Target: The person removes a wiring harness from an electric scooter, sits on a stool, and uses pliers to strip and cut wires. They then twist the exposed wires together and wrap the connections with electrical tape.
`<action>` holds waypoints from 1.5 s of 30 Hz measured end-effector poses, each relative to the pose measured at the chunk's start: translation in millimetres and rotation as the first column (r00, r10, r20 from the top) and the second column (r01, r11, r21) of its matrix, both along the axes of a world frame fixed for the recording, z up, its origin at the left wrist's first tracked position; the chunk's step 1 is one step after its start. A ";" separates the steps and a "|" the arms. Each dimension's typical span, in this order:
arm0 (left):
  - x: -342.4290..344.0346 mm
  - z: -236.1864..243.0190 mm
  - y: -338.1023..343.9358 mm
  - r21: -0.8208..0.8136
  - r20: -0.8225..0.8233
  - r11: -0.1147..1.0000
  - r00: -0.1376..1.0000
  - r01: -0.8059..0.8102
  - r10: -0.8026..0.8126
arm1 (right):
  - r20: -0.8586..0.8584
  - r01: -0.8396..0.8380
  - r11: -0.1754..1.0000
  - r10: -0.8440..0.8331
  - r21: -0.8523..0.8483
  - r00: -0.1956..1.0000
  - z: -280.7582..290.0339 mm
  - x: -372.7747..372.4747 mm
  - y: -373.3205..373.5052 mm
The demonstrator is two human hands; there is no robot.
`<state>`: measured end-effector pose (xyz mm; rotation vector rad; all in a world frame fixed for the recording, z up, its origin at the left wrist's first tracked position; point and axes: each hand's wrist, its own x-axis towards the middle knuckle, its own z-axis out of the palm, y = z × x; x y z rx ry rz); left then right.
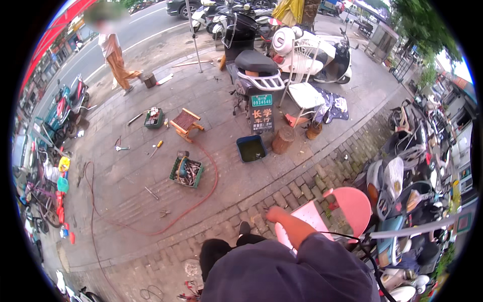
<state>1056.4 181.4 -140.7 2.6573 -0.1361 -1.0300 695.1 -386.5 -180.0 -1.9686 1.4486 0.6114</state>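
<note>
My right forearm reaches forward over a pink plastic chair (pixel 354 209), whose pale seat lies partly under the arm. Past the seat's left edge, above the brick paving, is my right hand (pixel 274 214). Its fingers look curled together; a small dark bit shows at their tips, too small to name. My left hand is out of sight. Ahead on the pavement stand a green crate of tools (pixel 186 171), a dark blue basin of murky water (pixel 251 149) and a small wooden stool (pixel 186 122).
A red hose (pixel 216 176) loops across the paving. A screwdriver (pixel 157 147), a wrench (pixel 122 148) and a second green crate (pixel 154 119) lie farther left. Beyond the basin are wooden stumps (pixel 283 140), a parked scooter (pixel 256 75) and a white chair (pixel 304 95). A person (pixel 114 58) walks near the road.
</note>
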 end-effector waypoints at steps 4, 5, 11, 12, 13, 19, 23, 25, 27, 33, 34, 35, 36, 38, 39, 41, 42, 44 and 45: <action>52.0 -14.6 -109.0 0.002 -0.020 1.000 1.000 -0.005 0.005 | 0.022 -0.088 0.995 0.087 0.038 0.996 123.0 159.6 -103.7; 68.3 -20.1 -138.7 -0.001 -0.024 1.000 1.000 0.013 -0.013 | 0.055 -0.120 0.992 0.117 0.040 0.992 128.8 191.6 -127.6; 202.3 -63.3 -266.8 0.119 0.023 0.930 0.935 0.348 -0.353 | 0.273 -0.098 0.995 0.100 -0.020 0.957 92.2 304.9 -244.2; 243.9 -68.8 -288.1 0.202 0.064 0.818 0.826 0.538 -0.559 | 0.307 -0.077 0.996 0.090 -0.052 0.947 75.5 312.3 -262.6; 277.7 -70.3 -301.3 0.256 0.086 0.742 0.749 0.620 -0.656 | 0.198 -0.081 0.996 0.084 -0.022 0.977 75.9 317.0 -280.6; 421.5 -32.2 -480.3 -0.663 -0.301 0.679 0.943 -0.315 0.143 | -0.104 0.311 0.950 -0.307 0.023 0.946 14.4 241.5 -380.7; 494.4 21.7 -561.1 -0.525 -0.091 0.825 0.977 -0.210 0.191 | -0.127 0.329 0.944 -0.326 -0.003 0.937 33.1 278.1 -423.3; 497.8 24.5 -592.9 -0.565 -0.102 0.776 0.957 -0.280 0.271 | -0.138 0.278 0.960 -0.271 0.038 0.953 35.5 304.3 -456.4; 498.7 26.5 -622.0 -0.591 -0.136 0.720 0.925 -0.364 0.356 | -0.112 0.217 0.973 -0.208 0.080 0.972 31.9 339.5 -493.2; 447.1 -2.7 -657.2 -0.358 -0.152 0.778 0.854 -0.517 0.498 | -0.070 0.181 0.967 -0.170 0.182 0.983 -18.0 464.8 -658.1; 441.0 40.8 -712.8 -0.128 -0.111 0.871 0.879 -0.475 0.463 | -0.039 0.116 0.993 -0.115 0.034 0.993 -25.1 478.3 -685.4; 414.1 14.6 -678.4 -0.126 0.072 0.948 0.950 -0.292 0.303 | 0.004 -0.026 1.000 0.026 0.001 1.000 -24.7 511.6 -711.7; 402.5 3.7 -688.6 -0.064 0.090 0.946 0.942 -0.317 0.322 | -0.032 -0.067 0.996 0.070 0.063 0.997 -33.4 524.3 -749.3; 396.8 9.1 -730.8 0.003 0.073 0.849 0.847 -0.528 0.527 | -0.087 -0.272 0.957 0.280 0.098 0.956 -9.5 580.3 -801.7; 392.1 8.5 -749.3 0.018 0.072 0.796 0.795 -0.605 0.602 | -0.093 -0.312 0.937 0.329 0.159 0.940 -1.4 607.2 -830.2; 398.8 -0.1 -792.9 0.000 0.076 0.721 0.719 -0.693 0.691 | -0.119 -0.372 0.904 0.402 0.212 0.908 17.0 659.7 -886.5; 399.9 -1.9 -811.3 -0.016 0.077 0.685 0.682 -0.728 0.727 | -0.140 -0.400 0.892 0.433 0.213 0.891 31.4 688.6 -907.9; 404.8 -8.1 -850.9 -0.051 0.077 0.624 0.619 -0.780 0.781 | -0.183 -0.448 0.877 0.476 0.174 0.860 44.2 727.9 -950.5; 401.7 -7.4 -861.3 -0.058 0.081 0.596 0.591 -0.801 0.803 | -0.205 -0.473 0.868 0.496 0.151 0.844 40.8 743.8 -961.9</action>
